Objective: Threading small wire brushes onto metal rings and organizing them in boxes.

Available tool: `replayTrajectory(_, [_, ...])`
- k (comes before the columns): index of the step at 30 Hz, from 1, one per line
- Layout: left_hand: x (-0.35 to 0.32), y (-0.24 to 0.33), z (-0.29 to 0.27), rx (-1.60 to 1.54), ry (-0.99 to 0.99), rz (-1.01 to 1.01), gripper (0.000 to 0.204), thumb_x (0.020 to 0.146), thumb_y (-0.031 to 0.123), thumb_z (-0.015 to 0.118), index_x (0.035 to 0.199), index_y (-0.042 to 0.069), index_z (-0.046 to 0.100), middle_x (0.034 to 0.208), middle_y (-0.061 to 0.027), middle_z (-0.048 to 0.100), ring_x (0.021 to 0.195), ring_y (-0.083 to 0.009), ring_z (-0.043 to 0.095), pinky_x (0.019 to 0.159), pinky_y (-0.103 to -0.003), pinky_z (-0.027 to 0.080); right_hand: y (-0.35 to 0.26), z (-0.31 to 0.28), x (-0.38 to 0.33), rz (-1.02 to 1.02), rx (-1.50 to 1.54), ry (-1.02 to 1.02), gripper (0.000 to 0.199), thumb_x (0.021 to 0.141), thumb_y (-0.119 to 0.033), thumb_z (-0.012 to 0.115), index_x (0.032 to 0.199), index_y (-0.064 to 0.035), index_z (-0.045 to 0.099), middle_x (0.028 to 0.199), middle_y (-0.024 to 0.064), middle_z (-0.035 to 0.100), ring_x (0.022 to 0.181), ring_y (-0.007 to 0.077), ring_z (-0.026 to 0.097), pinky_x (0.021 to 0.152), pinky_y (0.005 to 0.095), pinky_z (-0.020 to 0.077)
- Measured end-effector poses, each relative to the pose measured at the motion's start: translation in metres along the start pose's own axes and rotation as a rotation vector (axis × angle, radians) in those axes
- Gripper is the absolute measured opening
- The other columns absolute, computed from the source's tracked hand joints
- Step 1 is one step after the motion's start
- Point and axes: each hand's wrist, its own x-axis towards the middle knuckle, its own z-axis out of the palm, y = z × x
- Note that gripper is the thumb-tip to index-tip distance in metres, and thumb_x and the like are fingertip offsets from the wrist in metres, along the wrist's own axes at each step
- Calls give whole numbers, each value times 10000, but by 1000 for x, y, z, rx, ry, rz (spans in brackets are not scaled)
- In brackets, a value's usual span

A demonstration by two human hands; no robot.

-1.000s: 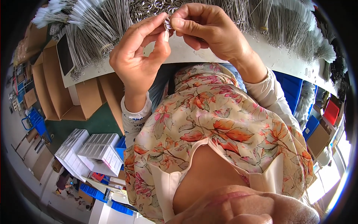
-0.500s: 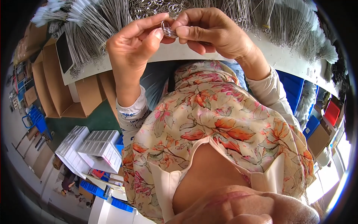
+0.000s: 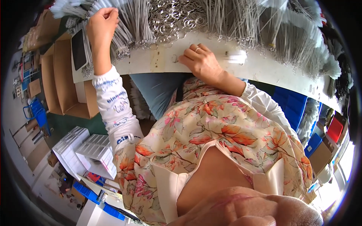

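The left hand [image 3: 101, 23] is stretched out far to the left. Its fingers are curled shut, pinching the far end of a bunch of thin grey metal wires [image 3: 130, 26] that lie across the white work table [image 3: 260, 67]. What sits between the fingertips is too small to see.

The right hand [image 3: 201, 62] rests near the middle of the table, close to the near edge. It lies flat with the fingers loosely bent, and it grasps nothing. There is a ring on one finger. A small silver metal ring [image 3: 174, 58] lies on the white top just to the left of this hand, beside the fingertips.

A heap of shiny silver key rings [image 3: 171, 19] sits farther back, between the two hands. More grey wire bundles [image 3: 286, 34] cover the far and right part of the table.

A black flat phone [image 3: 78, 49] lies on the left end of the table, just beside the left forearm. Past it on the left stand open brown cardboard boxes [image 3: 64, 83]. Lower down on the left are white plastic trays [image 3: 88, 150]. Blue plastic crates [image 3: 292, 107] sit under the table on the right.
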Motion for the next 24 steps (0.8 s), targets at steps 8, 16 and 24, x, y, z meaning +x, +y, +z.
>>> replayTrajectory(8, [4, -45, 21, 330, 145, 128, 248, 788, 363, 610, 810, 124, 671, 758, -62, 671, 746, -272, 644, 641, -366, 483, 71, -51, 41, 262, 68, 261, 109, 789, -130, 656, 884, -77, 648, 843, 76, 644, 690, 259, 625, 616, 319, 518])
replayTrajectory(16, [-9, 14, 0, -644, 315, 187, 188, 920, 147, 503, 1019, -11, 524, 829, -118, 630, 729, -158, 606, 662, -283, 485, 123, -54, 67, 606, -122, -22, 263, 775, -341, 662, 919, -122, 668, 785, 61, 665, 703, 220, 639, 626, 330, 488])
replayTrajectory(24, [37, -113, -44, 444, -26, -148, 394, 796, 427, 588, 962, 76, 657, 932, -170, 647, 896, -345, 606, 775, -375, 465, 151, -124, 41, 762, 759, 546, 341, 806, -364, 626, 937, -53, 673, 718, 39, 656, 649, 117, 588, 653, 272, 486])
